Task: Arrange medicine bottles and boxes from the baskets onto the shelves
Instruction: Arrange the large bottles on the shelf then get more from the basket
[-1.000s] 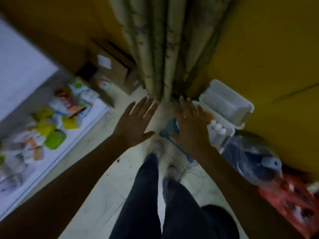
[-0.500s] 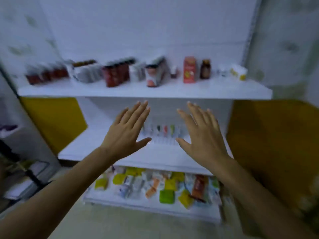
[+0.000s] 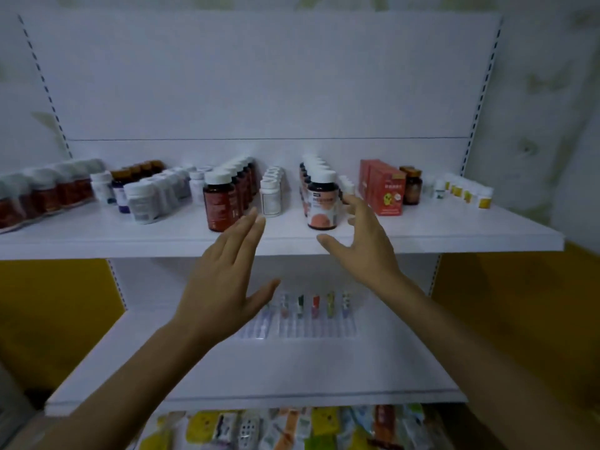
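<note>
Left hand (image 3: 224, 287) and right hand (image 3: 363, 241) were spread open, totally empty. I'd have nudged that orange-label bottle (image 3: 322, 203) gently, it looked tippy.

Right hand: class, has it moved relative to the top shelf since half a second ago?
Yes. The right hand has risen from below the top shelf to its front edge.

A white back panel (image 3: 259, 76) fills the upper view, with a seam running straight across it and a dark slotted upright on its left edge (image 3: 43, 82) and another on its right (image 3: 483, 82). Pale wallpaper (image 3: 545, 108) with faint greenish blotches lies to the right. Yellow wall panels show lower down at left (image 3: 55, 303) and right (image 3: 519, 303). A clear ribbed tray (image 3: 311, 329) holds a row of small coloured vials (image 3: 315, 305), and bright, blurred packets (image 3: 324, 423) crowd the bottom edge
</note>
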